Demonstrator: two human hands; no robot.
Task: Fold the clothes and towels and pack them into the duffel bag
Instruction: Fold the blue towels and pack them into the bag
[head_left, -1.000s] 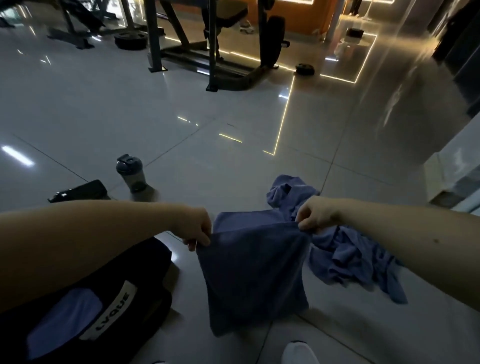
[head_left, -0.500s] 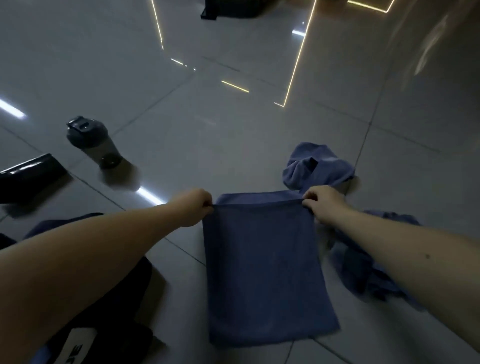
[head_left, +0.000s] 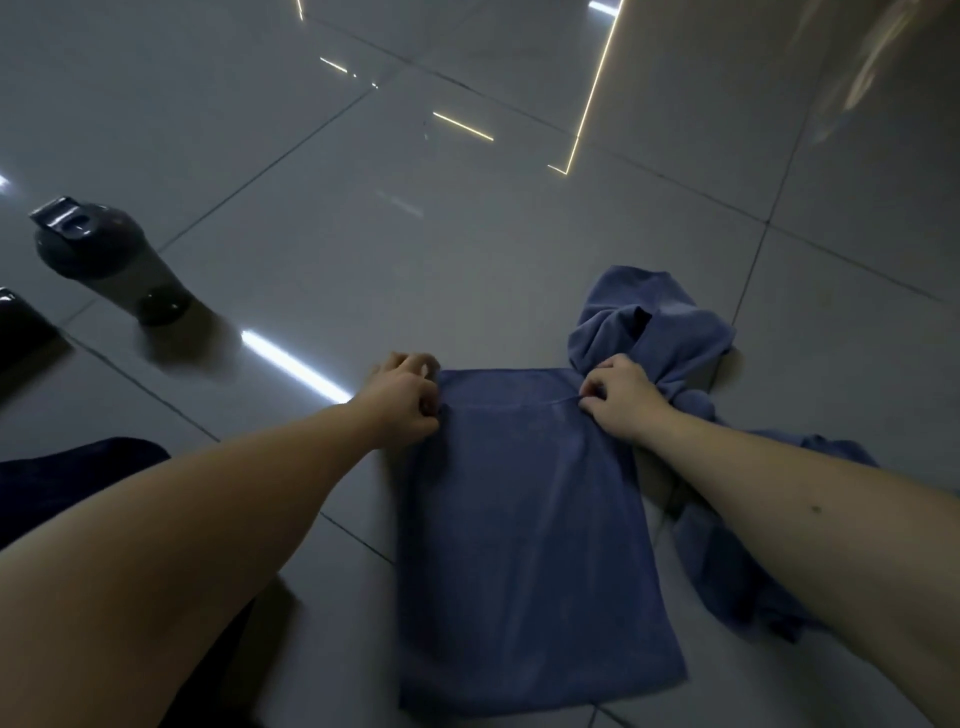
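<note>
Your left hand (head_left: 402, 402) and right hand (head_left: 621, 402) have lowered the blue towel (head_left: 524, 540) flat onto the tiled floor (head_left: 415, 244), fingers still pinched shut on its far corners. Crumpled blue clothes (head_left: 654, 322) lie just beyond your right hand.

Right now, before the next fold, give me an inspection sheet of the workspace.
Surface: glossy tiled floor, light reflections.
Job's things: blue towel flat on floor; crumpled blue clothes beside it; dark bag at left, partly seen.
Clutter: shaker bottle upright; black object at left edge.
Grippers: left hand and right hand pinch towel's far corners.
Cables: nothing seen.
Surroundings: nothing seen.
</note>
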